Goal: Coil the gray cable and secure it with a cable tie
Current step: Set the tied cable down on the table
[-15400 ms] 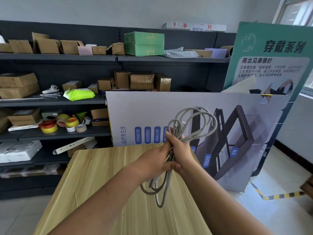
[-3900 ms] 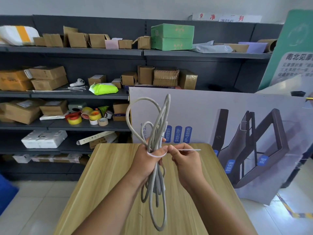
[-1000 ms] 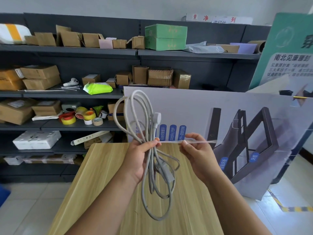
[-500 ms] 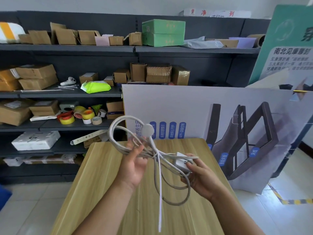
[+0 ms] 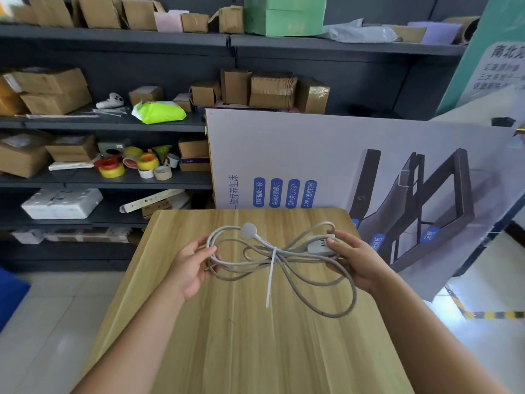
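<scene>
The gray cable (image 5: 309, 282) is bundled in loops and held level just above the wooden table (image 5: 241, 336). A white cable tie (image 5: 272, 268) cinches the loops at the middle, and its long tail hangs toward me. My left hand (image 5: 190, 265) grips the left loops, near a round white plug end (image 5: 249, 230). My right hand (image 5: 355, 260) grips the right loops together with a small white block (image 5: 321, 244) on the cable.
A large printed board (image 5: 341, 155) leans behind the table's far edge. Dark shelves (image 5: 113, 123) on the left carry cardboard boxes, tape rolls and a green packet. A green sign (image 5: 494, 52) stands at the right. White floor tiles flank the table.
The bundle has turned from hanging upright in my left hand to lying level between both hands. My right hand let go of the tie's tail and took the right loops.
</scene>
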A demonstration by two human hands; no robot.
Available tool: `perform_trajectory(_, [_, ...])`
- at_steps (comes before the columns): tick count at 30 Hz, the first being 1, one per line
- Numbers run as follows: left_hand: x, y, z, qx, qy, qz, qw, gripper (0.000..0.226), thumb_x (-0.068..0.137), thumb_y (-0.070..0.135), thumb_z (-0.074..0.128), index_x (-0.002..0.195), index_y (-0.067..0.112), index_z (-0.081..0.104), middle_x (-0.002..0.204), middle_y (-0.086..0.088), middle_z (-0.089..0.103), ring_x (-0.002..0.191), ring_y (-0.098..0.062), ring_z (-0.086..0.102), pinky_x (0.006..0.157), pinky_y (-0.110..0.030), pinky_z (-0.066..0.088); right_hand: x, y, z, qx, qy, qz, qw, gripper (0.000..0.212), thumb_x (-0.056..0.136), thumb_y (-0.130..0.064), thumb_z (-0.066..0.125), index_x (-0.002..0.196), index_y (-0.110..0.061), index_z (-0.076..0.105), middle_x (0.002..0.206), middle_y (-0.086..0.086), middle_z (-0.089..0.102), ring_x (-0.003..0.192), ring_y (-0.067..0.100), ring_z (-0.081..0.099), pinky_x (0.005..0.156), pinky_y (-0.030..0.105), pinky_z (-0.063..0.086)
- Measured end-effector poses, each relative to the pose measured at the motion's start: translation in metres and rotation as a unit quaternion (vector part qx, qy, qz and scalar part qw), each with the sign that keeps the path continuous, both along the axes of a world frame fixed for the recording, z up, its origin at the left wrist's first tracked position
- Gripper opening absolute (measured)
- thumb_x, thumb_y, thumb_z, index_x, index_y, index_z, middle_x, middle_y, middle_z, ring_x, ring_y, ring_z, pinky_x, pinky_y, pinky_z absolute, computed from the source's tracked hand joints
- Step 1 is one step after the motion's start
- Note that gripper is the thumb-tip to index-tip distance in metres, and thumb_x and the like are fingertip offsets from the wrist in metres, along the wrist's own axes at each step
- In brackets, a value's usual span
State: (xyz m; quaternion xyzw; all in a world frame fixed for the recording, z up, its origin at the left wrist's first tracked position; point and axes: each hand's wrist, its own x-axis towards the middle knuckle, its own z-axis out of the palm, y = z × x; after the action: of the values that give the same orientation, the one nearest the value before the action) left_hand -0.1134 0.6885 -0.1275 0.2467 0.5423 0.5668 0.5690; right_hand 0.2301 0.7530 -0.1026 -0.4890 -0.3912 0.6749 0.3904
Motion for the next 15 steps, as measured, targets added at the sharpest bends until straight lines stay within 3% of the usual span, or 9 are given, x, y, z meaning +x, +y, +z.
perform_trajectory(3, [-0.001, -0.001, -0.028, -0.041, 0.008, 0.001, 0.999, 0.022, 0.094, -0.003, 0.051, 0.106, 0.012, 0.061, 0.063, -0.004, 0.064, 0.061, -0.017, 0.062, 0.057, -0.031, 0.049, -0.004, 0.005, -0.024, -0.026, -0.003, 0.010, 1.000, 0.022, 0.096, -0.009, 0.059, 0.116, -0.017, 0.063, 0.092, 0.017, 0.071, 0.062, 0.019, 0.070, 0.061, 0.031, 0.062])
perform_trajectory(8, [-0.002, -0.002, -0.091, -0.125, 0.018, 0.007, 0.992, 0.025, 0.093, -0.004, 0.052, 0.102, 0.016, 0.063, 0.083, -0.010, 0.065, 0.069, -0.018, 0.066, 0.060, -0.032, 0.048, -0.007, 0.011, -0.099, -0.090, -0.034, 0.026, 0.995, 0.027, 0.098, -0.008, 0.055, 0.123, -0.016, 0.059, 0.087, 0.018, 0.067, 0.058, 0.018, 0.067, 0.057, 0.030, 0.059])
perform_trajectory(15, [-0.004, -0.015, -0.194, -0.236, 0.005, 0.013, 0.972, 0.030, 0.091, -0.006, 0.054, 0.115, 0.012, 0.061, 0.086, -0.012, 0.064, 0.079, -0.025, 0.064, 0.072, -0.045, 0.053, -0.007, 0.004, -0.216, -0.205, -0.072, 0.042, 0.975, 0.030, 0.099, -0.007, 0.052, 0.127, -0.018, 0.057, 0.086, 0.017, 0.062, 0.052, 0.017, 0.061, 0.052, 0.028, 0.055])
